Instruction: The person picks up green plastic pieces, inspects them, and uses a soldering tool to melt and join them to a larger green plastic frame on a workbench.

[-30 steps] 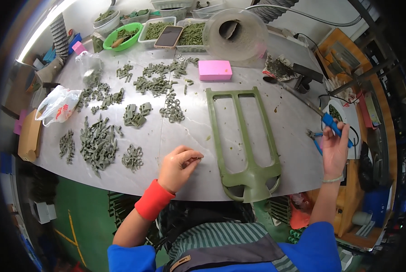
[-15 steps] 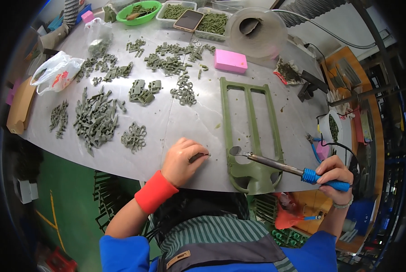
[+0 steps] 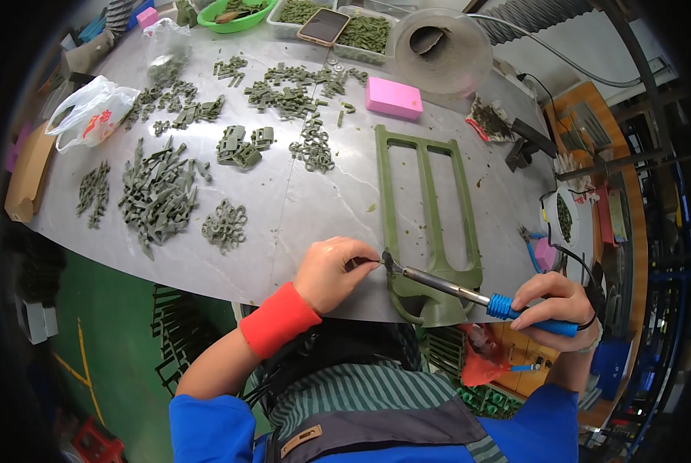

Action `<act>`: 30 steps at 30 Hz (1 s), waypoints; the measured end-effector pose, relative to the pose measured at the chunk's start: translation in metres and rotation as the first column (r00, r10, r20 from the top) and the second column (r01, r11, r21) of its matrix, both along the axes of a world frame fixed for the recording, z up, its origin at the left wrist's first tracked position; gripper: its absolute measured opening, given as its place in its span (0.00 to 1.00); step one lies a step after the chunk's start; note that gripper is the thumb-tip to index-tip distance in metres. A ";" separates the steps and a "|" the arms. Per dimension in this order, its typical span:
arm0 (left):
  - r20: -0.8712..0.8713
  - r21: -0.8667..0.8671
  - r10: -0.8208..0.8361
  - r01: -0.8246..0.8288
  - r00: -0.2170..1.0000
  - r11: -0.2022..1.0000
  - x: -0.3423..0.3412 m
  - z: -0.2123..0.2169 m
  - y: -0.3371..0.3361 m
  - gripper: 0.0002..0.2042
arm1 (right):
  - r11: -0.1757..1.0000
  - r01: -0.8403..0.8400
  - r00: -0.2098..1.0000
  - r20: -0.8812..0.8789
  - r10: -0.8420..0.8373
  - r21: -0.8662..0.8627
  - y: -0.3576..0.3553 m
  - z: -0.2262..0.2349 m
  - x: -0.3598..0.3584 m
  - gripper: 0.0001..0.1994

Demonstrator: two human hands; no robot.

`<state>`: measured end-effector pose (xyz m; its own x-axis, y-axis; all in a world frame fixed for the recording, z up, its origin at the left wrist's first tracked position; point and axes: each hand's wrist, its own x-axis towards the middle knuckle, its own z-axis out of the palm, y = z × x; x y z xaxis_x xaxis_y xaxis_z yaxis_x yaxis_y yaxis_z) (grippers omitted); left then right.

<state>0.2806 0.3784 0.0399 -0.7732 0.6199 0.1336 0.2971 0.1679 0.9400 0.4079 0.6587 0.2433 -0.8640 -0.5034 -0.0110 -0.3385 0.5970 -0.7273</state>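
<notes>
A long olive-green plastic frame [image 3: 426, 204] lies on the grey table [image 3: 322, 208], its rounded end at the near edge. My right hand [image 3: 557, 301] grips a soldering iron with a blue handle [image 3: 507, 307]; its metal tip reaches left to the frame's near corner. My left hand [image 3: 334, 270], with a red wristband, pinches a thin wire-like piece whose end meets the iron's tip. What that piece is stays too small to tell.
Heaps of small green plastic parts [image 3: 156, 193] cover the table's left and middle. A pink block [image 3: 393, 98], a clear round tub [image 3: 438, 50], a white plastic bag [image 3: 91, 112] and trays of parts with a phone [image 3: 326, 25] sit at the far side. Tools clutter the right edge.
My right hand came in from the far right with the soldering iron and laid its tip at the frame's near corner. My left hand shifted right to meet the tip.
</notes>
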 end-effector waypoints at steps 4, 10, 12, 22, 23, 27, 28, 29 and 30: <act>-0.027 0.005 -0.014 0.014 1.000 1.000 -0.001 -0.001 0.007 0.06 | 1.000 0.005 1.000 0.000 -0.005 -0.014 -0.002 -0.001 -0.001 0.16; -0.095 -0.004 -0.030 0.030 0.995 1.000 -0.002 -0.004 0.009 0.06 | 0.999 -0.031 0.999 0.006 0.031 -0.013 -0.001 -0.001 -0.002 0.15; -0.098 -0.008 -0.035 0.034 0.995 0.999 -0.003 -0.005 0.009 0.06 | 0.999 -0.006 1.000 -0.012 0.005 -0.035 0.001 0.003 0.001 0.15; 0.044 -0.013 -0.025 0.026 0.999 1.000 0.001 0.039 -0.048 0.06 | 0.927 0.352 0.903 -0.214 -0.373 -0.129 0.037 -0.003 0.039 0.10; 0.144 -0.064 -0.122 0.132 0.982 0.989 0.006 0.052 -0.068 0.07 | 0.912 0.389 0.881 -0.238 -0.409 -0.129 0.040 -0.008 0.042 0.08; 0.245 -0.421 -0.213 0.301 0.946 0.855 0.050 0.054 -0.148 0.06 | 0.855 0.475 0.823 -0.238 -0.516 -0.208 0.050 -0.029 0.046 0.04; 0.165 -0.584 -0.090 0.170 0.982 0.794 0.067 0.047 -0.170 0.06 | 0.836 0.491 0.804 -0.244 -0.543 -0.243 0.051 -0.033 0.046 0.03; 0.069 -0.692 0.029 0.027 0.997 0.721 0.090 0.026 -0.199 0.08 | 0.817 0.505 0.783 -0.250 -0.569 -0.279 0.051 -0.035 0.046 0.03; 0.030 -0.852 -0.016 0.034 0.999 0.523 0.119 0.006 -0.234 0.09 | 0.814 0.496 0.804 -0.194 -0.562 -0.302 0.056 -0.035 0.051 0.03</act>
<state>0.3995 0.1447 0.0459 -0.7517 0.4505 -0.4816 0.3006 0.8841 0.3578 0.4586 0.7142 0.2086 -0.9479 0.0742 0.3099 -0.2147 0.5697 -0.7933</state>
